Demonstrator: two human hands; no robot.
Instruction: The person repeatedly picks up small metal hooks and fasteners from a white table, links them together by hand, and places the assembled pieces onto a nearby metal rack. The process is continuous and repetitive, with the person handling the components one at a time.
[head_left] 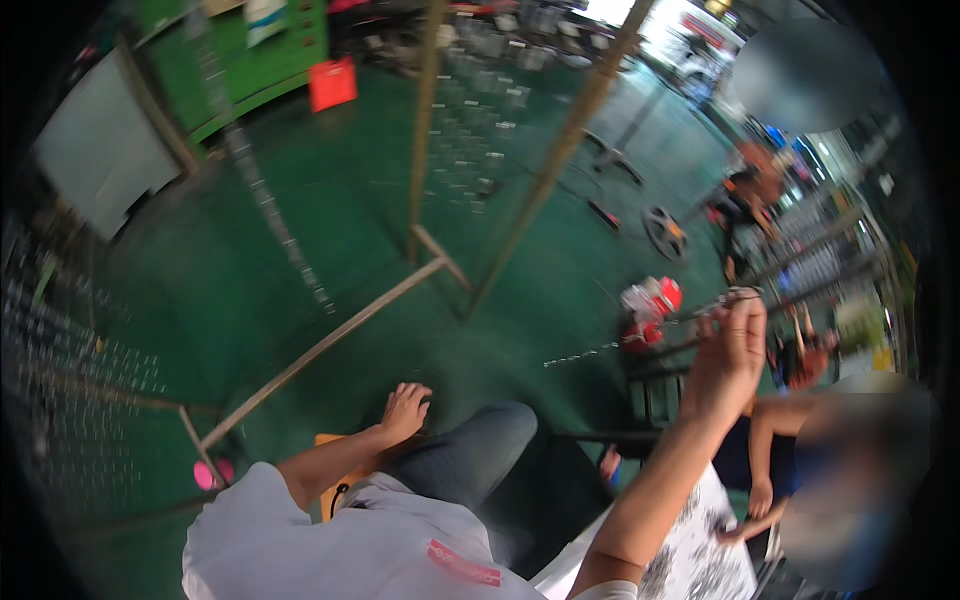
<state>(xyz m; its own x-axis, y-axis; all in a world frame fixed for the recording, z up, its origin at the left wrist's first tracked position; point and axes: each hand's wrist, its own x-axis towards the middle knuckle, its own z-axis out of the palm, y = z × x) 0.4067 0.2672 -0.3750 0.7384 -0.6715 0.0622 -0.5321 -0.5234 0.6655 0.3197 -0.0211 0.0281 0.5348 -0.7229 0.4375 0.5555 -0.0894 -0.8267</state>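
Observation:
My right hand (732,350) is raised at the right, its fingertips pinched together by a small dark piece too blurred to name. Just beyond those fingers a rail of a metal rack runs toward the right. My left hand (405,412) hovers over my bent knee, with its fingers loosely apart and nothing visible in them. Below my right forearm lies a white work surface (735,560) scattered with many small dark pieces. A short strand of shiny bits (580,355) shows left of the right hand; whether it connects to the hand I cannot tell.
A brownish metal frame (330,335) stands on the green floor ahead. Strands of shiny pieces (95,400) hang at the left. A co-worker's hand (760,497) is close on my right. Red and clear bags (650,305), a wheel (665,232) and a green cabinet (285,50) lie farther off.

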